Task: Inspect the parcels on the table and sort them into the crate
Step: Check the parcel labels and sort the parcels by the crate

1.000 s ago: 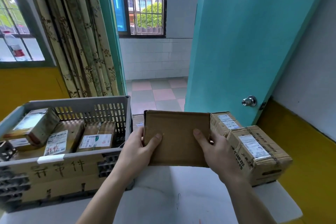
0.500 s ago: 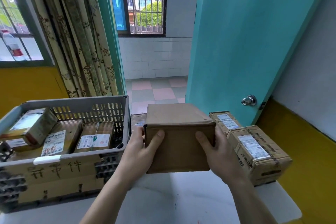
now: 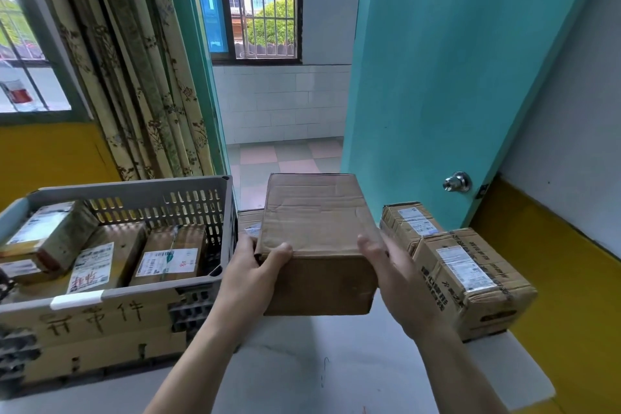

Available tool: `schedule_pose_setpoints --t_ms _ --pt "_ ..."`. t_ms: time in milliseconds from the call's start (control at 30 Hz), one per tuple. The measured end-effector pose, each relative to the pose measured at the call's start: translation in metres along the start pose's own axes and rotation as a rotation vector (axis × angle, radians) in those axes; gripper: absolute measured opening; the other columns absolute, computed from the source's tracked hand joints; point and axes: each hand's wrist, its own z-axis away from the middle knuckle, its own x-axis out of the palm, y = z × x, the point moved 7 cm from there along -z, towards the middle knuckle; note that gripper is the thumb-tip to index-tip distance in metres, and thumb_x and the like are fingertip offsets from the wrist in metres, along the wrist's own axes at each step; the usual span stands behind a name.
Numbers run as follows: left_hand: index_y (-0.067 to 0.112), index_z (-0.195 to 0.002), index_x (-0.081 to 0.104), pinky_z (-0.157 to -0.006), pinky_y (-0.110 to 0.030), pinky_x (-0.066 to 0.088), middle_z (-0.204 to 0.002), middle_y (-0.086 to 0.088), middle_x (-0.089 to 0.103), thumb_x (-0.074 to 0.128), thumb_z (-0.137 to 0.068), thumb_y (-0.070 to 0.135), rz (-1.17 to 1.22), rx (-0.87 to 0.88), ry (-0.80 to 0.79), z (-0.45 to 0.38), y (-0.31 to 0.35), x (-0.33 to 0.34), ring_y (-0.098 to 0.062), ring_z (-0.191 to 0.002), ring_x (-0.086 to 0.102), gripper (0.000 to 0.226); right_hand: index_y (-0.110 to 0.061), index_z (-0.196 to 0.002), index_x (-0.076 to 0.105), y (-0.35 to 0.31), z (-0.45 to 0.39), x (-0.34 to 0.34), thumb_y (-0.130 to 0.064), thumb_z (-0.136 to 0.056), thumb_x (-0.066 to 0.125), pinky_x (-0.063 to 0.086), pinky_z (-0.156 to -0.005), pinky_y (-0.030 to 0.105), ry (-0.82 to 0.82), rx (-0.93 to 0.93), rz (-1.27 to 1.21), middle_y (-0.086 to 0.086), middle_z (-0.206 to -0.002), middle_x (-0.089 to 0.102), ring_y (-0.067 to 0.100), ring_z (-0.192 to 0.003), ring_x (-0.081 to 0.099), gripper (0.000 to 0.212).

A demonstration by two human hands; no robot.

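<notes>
Held parcel: a plain brown cardboard box sits raised above the white worktop, between the crate and the unsorted parcels, its broad unlabelled face turned up toward the camera, probably so each face can be checked for a label.
Left hand: the left hand grips the box's near left corner, thumb on the upper face, giving a pivot for turning it.
Right hand: the right hand lies against the right side with fingers fairly straight, steadying rather than clutching.
Crate: the grey slotted plastic crate stands at the left on the worktop, holding at least 3 labelled parcels.
Waiting parcels: 2 taped brown cartons rest at the right, labels up, within reach.
</notes>
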Motion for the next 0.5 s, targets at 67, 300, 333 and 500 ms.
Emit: schedule_pose_setpoints --t_ms 67,300,333,500 --pt "0.022 -0.107 0.060 -0.086 -0.039 0.056 -0.103 0.001 0.073 0.073 -0.091 0.038 -0.006 0.000 -0.032 0.001 0.000 0.003 -0.016 -0.098 0.070 0.026 -0.036 -0.123 0.063 0.005 -0.003 -0.004 -0.053 -0.101 0.049 0.047 -0.081 0.011 0.090 0.035 0.047 -0.019 -0.111 0.071 -0.001 -0.108 0.064 0.031" --pt "0.040 -0.105 0.070 -0.098 -0.043 0.056 -0.110 0.016 0.073 0.068 -0.097 0.032 -0.038 0.087 -0.060 -0.007 0.011 0.002 -0.005 -0.105 0.069 0.012 -0.028 -0.111 0.070 0.016 -0.003 -0.003 -0.021 -0.100 0.059 0.056 -0.094 0.036 0.174 0.042 0.007 -0.017 -0.101 0.077 0.003 -0.098 0.070 0.017" --pt "0.039 -0.105 0.071 -0.099 -0.044 0.056 -0.110 0.013 0.072 0.068 -0.098 0.030 -0.058 0.091 -0.034 -0.009 0.009 0.000 -0.007 -0.105 0.069 0.012 -0.029 -0.111 0.070 0.015 -0.004 -0.003 -0.020 -0.099 0.060 0.057 -0.094 0.036 0.175 0.041 0.014 -0.017 -0.100 0.077 0.003 -0.098 0.071 0.018" --pt "0.030 -0.116 0.071 -0.097 -0.042 0.057 -0.116 0.007 0.072 0.069 -0.098 0.022 -0.018 0.069 -0.011 -0.011 -0.003 0.001 -0.013 -0.107 0.070 0.020 -0.038 -0.100 0.066 0.011 -0.014 -0.010 -0.034 -0.098 0.062 0.059 -0.087 0.034 0.208 0.069 0.064 -0.012 -0.105 0.072 0.008 -0.098 0.068 0.007"
